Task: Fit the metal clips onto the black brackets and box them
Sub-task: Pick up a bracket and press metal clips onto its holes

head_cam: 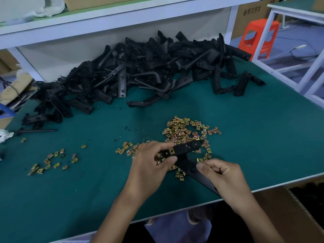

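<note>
I hold one black bent bracket (186, 149) over the near middle of the green table. My left hand (149, 165) pinches its upper arm near a gold metal clip (171, 151) sitting on that arm. My right hand (226, 179) grips the bracket's lower arm, which slants down toward the table's front edge. A heap of gold clips (182, 130) lies just behind the bracket. A big pile of black brackets (140, 71) fills the back of the table. The corner of a cardboard box (291, 213) shows at the lower right, below the table edge.
A smaller scatter of clips (52, 160) lies at the left. A dark rod-like tool (36, 131) and white cloth (4, 135) sit at the left edge. A white shelf frame (114, 16) runs behind the pile. A red stool (259, 37) stands at the far right.
</note>
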`<state>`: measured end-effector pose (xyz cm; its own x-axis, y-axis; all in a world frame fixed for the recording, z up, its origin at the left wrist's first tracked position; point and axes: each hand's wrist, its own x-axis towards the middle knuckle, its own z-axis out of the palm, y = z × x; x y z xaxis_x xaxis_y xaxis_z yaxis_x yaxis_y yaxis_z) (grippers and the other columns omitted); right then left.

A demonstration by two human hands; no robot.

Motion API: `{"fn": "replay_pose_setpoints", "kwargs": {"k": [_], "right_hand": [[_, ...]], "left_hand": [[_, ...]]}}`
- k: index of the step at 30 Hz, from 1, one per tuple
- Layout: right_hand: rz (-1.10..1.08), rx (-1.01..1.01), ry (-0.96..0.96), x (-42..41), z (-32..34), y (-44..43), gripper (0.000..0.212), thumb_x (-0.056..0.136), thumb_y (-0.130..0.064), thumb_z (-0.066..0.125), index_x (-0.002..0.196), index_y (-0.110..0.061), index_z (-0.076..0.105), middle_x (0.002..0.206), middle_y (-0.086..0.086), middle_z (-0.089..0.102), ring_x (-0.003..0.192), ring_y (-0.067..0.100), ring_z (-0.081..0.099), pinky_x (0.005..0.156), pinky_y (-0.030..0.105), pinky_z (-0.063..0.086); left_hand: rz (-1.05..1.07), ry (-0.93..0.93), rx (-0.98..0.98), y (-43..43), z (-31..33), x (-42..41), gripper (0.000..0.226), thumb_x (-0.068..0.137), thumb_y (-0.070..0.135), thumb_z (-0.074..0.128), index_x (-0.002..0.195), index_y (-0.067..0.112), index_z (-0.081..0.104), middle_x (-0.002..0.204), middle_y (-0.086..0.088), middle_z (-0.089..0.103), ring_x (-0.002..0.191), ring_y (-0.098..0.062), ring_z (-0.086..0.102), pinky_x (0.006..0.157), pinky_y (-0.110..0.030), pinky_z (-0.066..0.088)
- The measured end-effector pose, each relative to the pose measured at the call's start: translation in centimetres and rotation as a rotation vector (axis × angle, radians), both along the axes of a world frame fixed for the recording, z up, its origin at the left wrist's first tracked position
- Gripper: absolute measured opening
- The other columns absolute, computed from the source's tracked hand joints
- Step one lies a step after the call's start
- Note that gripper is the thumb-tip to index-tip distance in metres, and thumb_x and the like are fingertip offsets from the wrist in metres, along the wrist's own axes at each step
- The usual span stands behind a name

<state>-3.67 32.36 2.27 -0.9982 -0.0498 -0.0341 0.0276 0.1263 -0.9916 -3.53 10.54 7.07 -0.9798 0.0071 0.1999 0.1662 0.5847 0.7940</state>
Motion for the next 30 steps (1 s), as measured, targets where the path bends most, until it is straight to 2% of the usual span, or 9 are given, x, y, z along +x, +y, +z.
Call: {"fn": "replay_pose_setpoints", "kwargs": {"k": [4,8,11,14,18,21,23,26,30], "right_hand": [[0.008,0.037,0.035,0.1,-0.3,-0.1,0.017,0.076,-0.05,0.072,0.082,-0.036,0.078,0.048,-0.006,0.046,0.048,0.007,0.034,0.048,0.022,0.028],[-0.004,0.012,0.038,0.1,-0.3,-0.1,0.023,0.071,-0.052,0.074,0.081,-0.032,0.079,0.049,-0.003,0.034,0.048,0.009,0.026,0.046,0.018,0.022],[0.01,0.038,0.035,0.0,-0.2,0.1,0.022,0.072,-0.051,0.074,0.08,-0.031,0.079,0.048,-0.002,0.033,0.047,0.009,0.025,0.045,0.017,0.022],[0.02,0.044,0.048,-0.1,-0.3,0.2,0.024,0.074,-0.052,0.074,0.082,-0.03,0.079,0.05,-0.001,0.033,0.049,0.01,0.026,0.047,0.021,0.021],[0.021,0.05,0.041,-0.1,-0.3,0.2,0.023,0.074,-0.052,0.074,0.081,-0.03,0.079,0.05,-0.001,0.034,0.05,0.01,0.027,0.049,0.025,0.02],[0.028,0.07,0.04,-0.1,-0.3,0.2,0.023,0.073,-0.053,0.074,0.08,-0.032,0.078,0.049,-0.005,0.036,0.049,0.008,0.028,0.049,0.024,0.021],[0.03,0.072,0.039,-0.1,-0.3,0.2,0.021,0.073,-0.053,0.074,0.08,-0.033,0.078,0.048,-0.007,0.036,0.048,0.005,0.029,0.048,0.021,0.022],[0.026,0.072,0.031,-0.1,-0.2,0.2,0.023,0.07,-0.056,0.073,0.08,-0.036,0.078,0.047,-0.009,0.039,0.047,0.003,0.031,0.048,0.017,0.024],[0.033,0.077,0.017,-0.1,-0.2,0.1,0.025,0.07,-0.059,0.072,0.082,-0.038,0.078,0.047,-0.008,0.039,0.047,0.005,0.03,0.048,0.022,0.023]], "left_hand": [[-0.048,-0.026,-0.056,-0.5,-0.4,-0.3,0.026,0.09,0.035,0.074,0.103,0.055,0.063,0.111,0.035,0.062,0.114,0.01,0.052,0.09,-0.002,0.033],[-0.139,-0.182,0.125,-1.8,0.1,-3.9,0.021,0.093,0.053,0.057,0.11,0.052,0.07,0.113,0.029,0.07,0.11,0.011,0.06,0.088,-0.006,0.044],[0.009,-0.099,-0.177,-2.3,-1.3,-8.3,0.024,0.101,0.033,0.056,0.12,0.03,0.071,0.118,0.016,0.07,0.109,0.0,0.062,0.095,-0.018,0.047],[0.044,-0.109,-0.412,-1.6,-3.1,-11.0,0.022,0.101,0.029,0.059,0.117,0.02,0.072,0.114,-0.001,0.068,0.103,-0.017,0.063,0.09,-0.029,0.049],[0.052,-0.112,-0.464,-1.7,-3.5,-12.5,0.007,0.096,0.029,0.067,0.089,0.028,0.068,0.09,0.009,0.061,0.09,-0.015,0.061,0.079,-0.032,0.05],[0.062,-0.124,-0.49,-2.0,-3.4,-12.3,0.012,0.098,0.025,0.063,0.086,0.028,0.061,0.082,0.015,0.058,0.085,-0.013,0.061,0.074,-0.028,0.046],[0.074,-0.125,-0.435,-2.2,-3.2,-11.6,0.009,0.101,0.023,0.058,0.092,0.023,0.057,0.082,0.013,0.058,0.083,-0.015,0.062,0.069,-0.028,0.043],[0.045,-0.124,-0.19,-2.5,-2.1,-10.1,0.005,0.104,0.026,0.052,0.107,0.03,0.053,0.092,0.014,0.062,0.079,-0.006,0.061,0.062,-0.013,0.043],[0.002,-0.149,0.122,-2.3,0.1,-7.5,0.028,0.104,0.02,0.051,0.1,0.043,0.067,0.095,0.008,0.07,0.084,-0.01,0.064,0.074,-0.023,0.053]]}}
